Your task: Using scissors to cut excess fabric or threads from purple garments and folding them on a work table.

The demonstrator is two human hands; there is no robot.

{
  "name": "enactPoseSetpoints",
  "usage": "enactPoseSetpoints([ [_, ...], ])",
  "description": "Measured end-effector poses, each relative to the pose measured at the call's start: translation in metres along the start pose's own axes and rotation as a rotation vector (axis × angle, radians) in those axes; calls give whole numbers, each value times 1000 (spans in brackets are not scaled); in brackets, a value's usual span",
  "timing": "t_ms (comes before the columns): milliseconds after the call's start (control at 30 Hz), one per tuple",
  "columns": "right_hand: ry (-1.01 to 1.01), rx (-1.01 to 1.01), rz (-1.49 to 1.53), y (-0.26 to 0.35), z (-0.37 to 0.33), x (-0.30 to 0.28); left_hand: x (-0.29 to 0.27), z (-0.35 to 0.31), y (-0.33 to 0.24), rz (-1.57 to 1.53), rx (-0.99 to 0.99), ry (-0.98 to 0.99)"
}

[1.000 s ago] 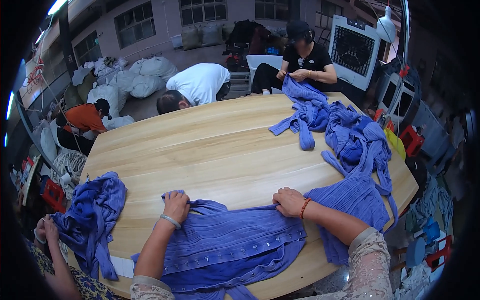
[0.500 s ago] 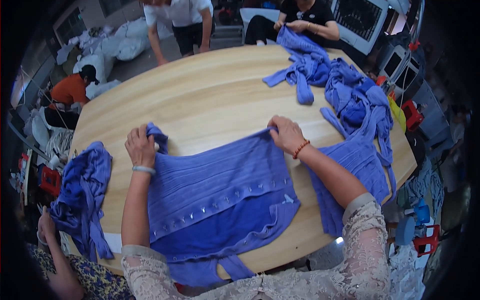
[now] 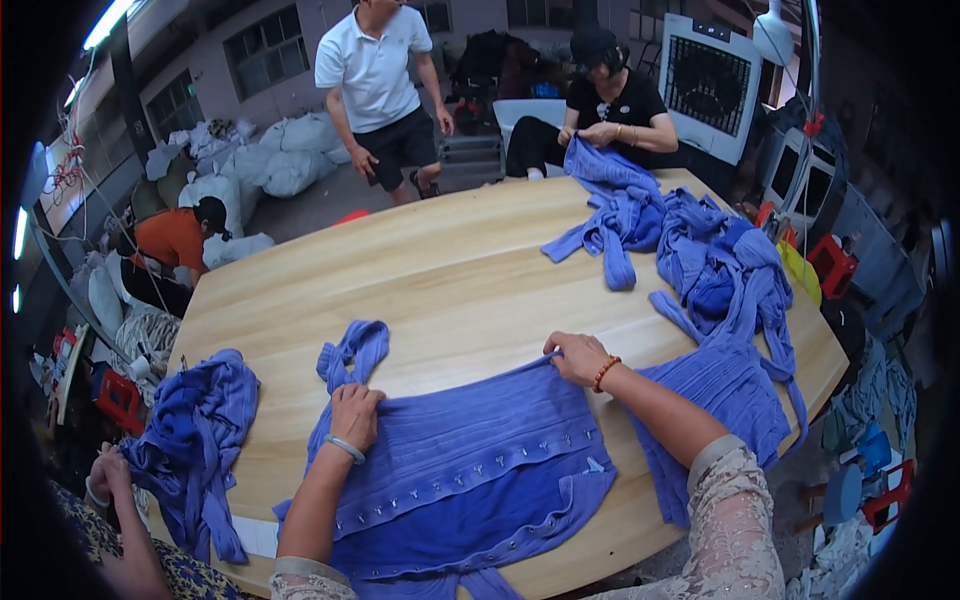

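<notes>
A blue-violet ribbed knit cardigan (image 3: pixel 480 425) lies spread before me, with small shiny fasteners along its placket and a darker inner side showing below. My left hand (image 3: pixel 355 415) grips its far edge near the left corner, fingers bent down over the fabric. Just beyond that hand, one sleeve (image 3: pixel 357 350) lies looped on the wooden table (image 3: pixel 400 270). At the far right corner my right hand (image 3: pixel 582 358) pinches the edge between thumb and fingers. A small pale tag (image 3: pixel 595 465) shows at the cardigan's right side.
More blue-violet garments lie to the right (image 3: pixel 715 400), in a far-right heap (image 3: pixel 725 260) and at the left (image 3: pixel 195 440). A seated co-worker (image 3: pixel 620 110) holds one across the table. Another person (image 3: pixel 375 90) stands beyond it; a co-worker's hand (image 3: pixel 110 465) is at the left.
My left hand has shifted right along the cardigan's edge and let the sleeve lie loose beyond it. My right hand keeps its corner. The view has tilted up, and the person in white has straightened.
</notes>
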State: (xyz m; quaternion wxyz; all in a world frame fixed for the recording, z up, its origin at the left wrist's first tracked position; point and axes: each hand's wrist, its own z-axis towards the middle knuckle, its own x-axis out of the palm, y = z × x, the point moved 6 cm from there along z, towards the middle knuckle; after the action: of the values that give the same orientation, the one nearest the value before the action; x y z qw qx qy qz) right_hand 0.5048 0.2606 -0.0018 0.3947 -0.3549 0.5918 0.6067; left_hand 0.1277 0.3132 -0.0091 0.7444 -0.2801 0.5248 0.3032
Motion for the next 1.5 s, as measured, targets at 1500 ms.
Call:
enactPoseSetpoints([
  [1500,-359,75,-79,89,-117,70,17,-84,-134,-273,-241,-38],
])
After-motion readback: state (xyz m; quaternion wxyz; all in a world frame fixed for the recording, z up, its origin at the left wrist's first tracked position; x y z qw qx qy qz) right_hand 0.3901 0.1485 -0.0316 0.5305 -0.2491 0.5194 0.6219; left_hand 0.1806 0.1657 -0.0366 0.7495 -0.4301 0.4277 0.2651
